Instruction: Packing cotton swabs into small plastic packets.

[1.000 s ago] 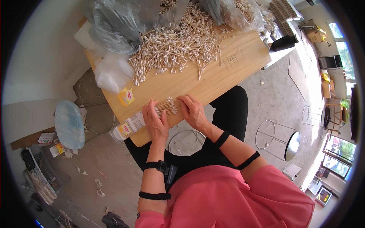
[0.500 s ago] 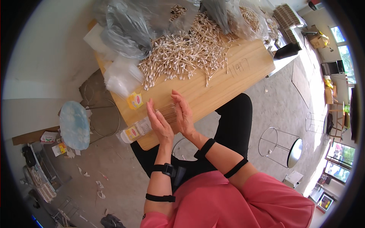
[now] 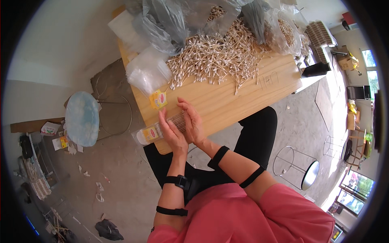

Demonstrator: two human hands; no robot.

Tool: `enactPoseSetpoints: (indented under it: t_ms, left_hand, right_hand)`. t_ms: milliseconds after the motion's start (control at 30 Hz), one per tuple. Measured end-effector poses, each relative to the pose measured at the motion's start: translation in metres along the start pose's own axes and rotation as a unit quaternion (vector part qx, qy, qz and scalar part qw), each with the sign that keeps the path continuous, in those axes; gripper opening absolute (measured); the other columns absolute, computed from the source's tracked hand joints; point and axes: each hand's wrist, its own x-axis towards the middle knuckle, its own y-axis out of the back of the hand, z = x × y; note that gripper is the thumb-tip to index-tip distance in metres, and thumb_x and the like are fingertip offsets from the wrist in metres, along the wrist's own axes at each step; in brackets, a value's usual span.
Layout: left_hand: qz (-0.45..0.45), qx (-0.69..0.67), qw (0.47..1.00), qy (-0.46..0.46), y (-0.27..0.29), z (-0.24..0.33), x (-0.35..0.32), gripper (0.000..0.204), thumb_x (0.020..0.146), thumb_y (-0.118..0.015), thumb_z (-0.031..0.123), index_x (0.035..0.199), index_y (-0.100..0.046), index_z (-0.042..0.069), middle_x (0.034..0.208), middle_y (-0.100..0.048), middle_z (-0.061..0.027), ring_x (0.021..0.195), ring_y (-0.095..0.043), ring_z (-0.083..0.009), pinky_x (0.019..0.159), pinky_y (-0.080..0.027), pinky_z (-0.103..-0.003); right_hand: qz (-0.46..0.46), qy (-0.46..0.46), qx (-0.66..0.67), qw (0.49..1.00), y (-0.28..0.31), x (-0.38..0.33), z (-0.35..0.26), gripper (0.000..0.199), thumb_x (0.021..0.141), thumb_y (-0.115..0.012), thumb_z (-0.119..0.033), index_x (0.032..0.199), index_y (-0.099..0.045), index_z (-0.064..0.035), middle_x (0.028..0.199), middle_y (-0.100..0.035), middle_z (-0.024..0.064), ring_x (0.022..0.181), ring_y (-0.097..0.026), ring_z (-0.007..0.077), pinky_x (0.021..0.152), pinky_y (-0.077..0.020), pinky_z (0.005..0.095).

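A clear plastic bag of cotton swabs (image 3: pixel 149 134) with a yellow and white label lies at the table's near left corner. My left hand (image 3: pixel 173 135) rests over its middle, fingers straight and together. At the right end of the swabs stands my right hand (image 3: pixel 193 124), palm turned toward them, fingers extended and slightly bent. Between the two hands the thin swab sticks (image 3: pixel 177 118) show in a row. Both palms partly hide the bag, and its mouth cannot be made out. A loose yellow label card (image 3: pixel 158 99) lies just beyond my left fingertips.
Farther back on the wooden table (image 3: pixel 214 109) spreads a large heap of loose cotton swabs (image 3: pixel 219 58). Left of it lies a stack of clear bags (image 3: pixel 148 72); grey plastic bags (image 3: pixel 164 24) stand behind. A blue-topped stool (image 3: pixel 82 118) is at the left.
My head view has shifted, so the table sits farther right and lower. Over the table, both hands have moved slightly left, and the bag has come away from the near edge.
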Motion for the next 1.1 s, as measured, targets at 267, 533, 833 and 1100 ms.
enactPoseSetpoints:
  t_ms: [267, 533, 833, 1100]
  left_hand:
    - [-0.162, 0.193, 0.96, -0.122, 0.056, 0.003, -0.053, 0.074, 0.094, -0.059, 0.014, 0.153, -0.018, -0.006, 0.161, -0.016, -0.028, 0.149, -0.015, -0.047, 0.121, -0.018, -0.053]
    - [-0.27, 0.41, 0.866, -0.099, 0.04, 0.01, -0.058, 0.088, 0.086, -0.07, 0.028, 0.151, -0.023, -0.009, 0.162, -0.014, -0.0282, 0.152, -0.009, -0.042, 0.124, -0.008, -0.05]
    - [-0.204, 0.442, 0.863, -0.135, 0.027, -0.016, -0.03, 0.07, 0.094, -0.048, 0.006, 0.155, -0.016, -0.006, 0.165, -0.011, -0.0213, 0.155, -0.006, -0.0324, 0.125, -0.005, -0.047]
    - [-0.28, 0.456, 0.841, -0.078, 0.042, 0.023, -0.027, 0.084, 0.091, -0.061, 0.018, 0.156, -0.013, -0.004, 0.165, -0.01, -0.0229, 0.154, -0.006, -0.0346, 0.124, -0.004, -0.051]
  right_hand:
    - [-0.207, 0.165, -0.289, 0.92, 0.05, -0.012, -0.018, 0.049, 0.095, -0.054, -0.006, 0.142, -0.045, -0.0001, 0.158, -0.033, 0.0187, 0.148, -0.029, 0.0335, 0.121, -0.0233, 0.0463]
    - [-0.289, 0.221, -0.475, 0.801, 0.038, -0.012, -0.004, 0.059, 0.099, -0.049, -0.029, 0.147, -0.037, 0.0034, 0.162, -0.025, 0.0192, 0.153, -0.017, 0.0326, 0.124, -0.012, 0.048]
    - [-0.306, 0.177, -0.467, 0.81, 0.034, -0.013, -0.007, 0.056, 0.1, -0.048, -0.024, 0.147, -0.037, 0.0026, 0.162, -0.025, 0.0189, 0.153, -0.017, 0.0311, 0.124, -0.0121, 0.0467]
    - [-0.266, 0.184, -0.491, 0.809, 0.037, -0.023, -0.002, 0.056, 0.099, -0.046, -0.02, 0.151, -0.035, -0.002, 0.164, -0.024, 0.0131, 0.154, -0.015, 0.0278, 0.123, -0.0073, 0.0527]
